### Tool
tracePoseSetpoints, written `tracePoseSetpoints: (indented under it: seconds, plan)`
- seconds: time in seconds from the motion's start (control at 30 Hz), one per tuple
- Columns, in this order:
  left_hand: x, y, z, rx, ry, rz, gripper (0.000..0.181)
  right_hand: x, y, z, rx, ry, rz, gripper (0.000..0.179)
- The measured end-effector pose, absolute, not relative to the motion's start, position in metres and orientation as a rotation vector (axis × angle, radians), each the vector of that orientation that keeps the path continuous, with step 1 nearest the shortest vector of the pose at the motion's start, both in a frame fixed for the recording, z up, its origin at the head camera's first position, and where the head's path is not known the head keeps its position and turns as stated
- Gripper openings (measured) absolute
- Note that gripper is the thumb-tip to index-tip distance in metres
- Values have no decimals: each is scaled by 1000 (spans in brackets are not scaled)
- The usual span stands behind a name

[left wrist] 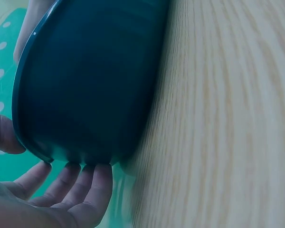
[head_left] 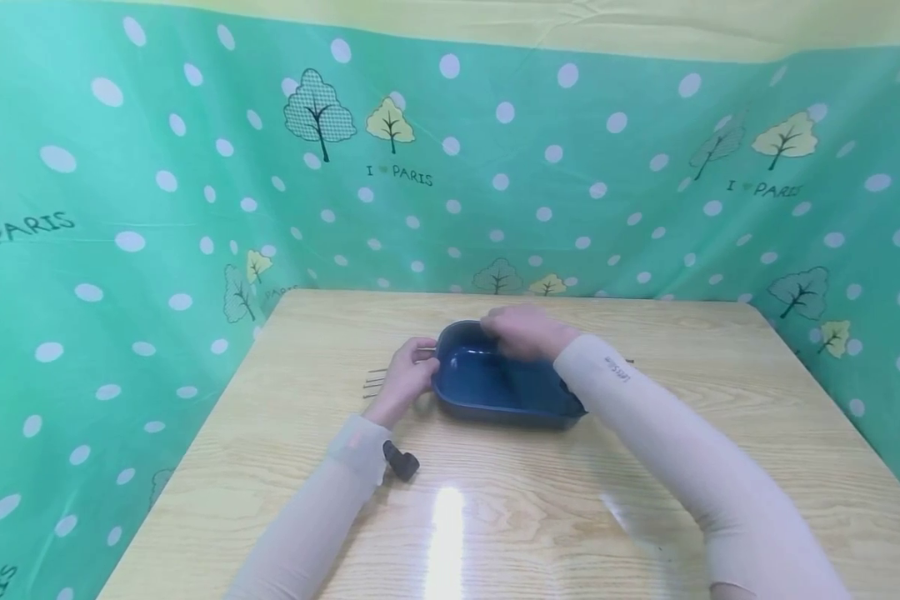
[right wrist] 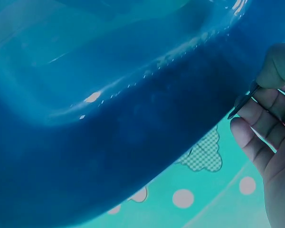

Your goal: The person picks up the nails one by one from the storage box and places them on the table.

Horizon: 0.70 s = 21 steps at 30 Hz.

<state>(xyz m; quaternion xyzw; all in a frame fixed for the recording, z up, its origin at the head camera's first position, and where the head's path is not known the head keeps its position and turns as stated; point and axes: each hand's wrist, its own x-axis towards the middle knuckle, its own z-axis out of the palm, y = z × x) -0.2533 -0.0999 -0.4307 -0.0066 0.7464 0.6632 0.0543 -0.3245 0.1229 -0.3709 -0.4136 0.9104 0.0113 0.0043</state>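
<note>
A dark blue plastic tub with rounded corners lies open side up on the wooden table. My left hand grips its left end. In the left wrist view the thumb is at the rim and the fingertips touch the outer wall. At the tub's far rim, my right hand looks blurred in the head view. Seen from the right wrist, it pinches a thin dark pointed rod between thumb and fingers, close against the rim. The rod's other end is hidden by the hand.
Several thin dark rods lie on the table left of the tub, partly behind the left hand. Another rod end shows beyond the right forearm. A green dotted cloth hangs behind the table and at both sides.
</note>
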Motion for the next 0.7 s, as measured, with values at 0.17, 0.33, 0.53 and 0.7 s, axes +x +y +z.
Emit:
tracePoseSetpoints:
  seconds: [0.17, 0.33, 0.53, 0.7]
  plan:
    - [-254, -101, -432, -33, 2269, 2014, 41, -322, 134, -366, -1303, 2865, 30, 16]
    - [-253, -101, -431, -12, 2255, 2015, 43, -319, 147, -359, -1264, 2900, -46, 14]
    - [-255, -102, -431, 2, 2233, 2010, 45, -318, 167, -353, -1194, 2946, -81, 14]
    - [-256, -101, -431, -18, 2247, 2014, 43, -320, 186, -351, -1116, 2987, -59, 15]
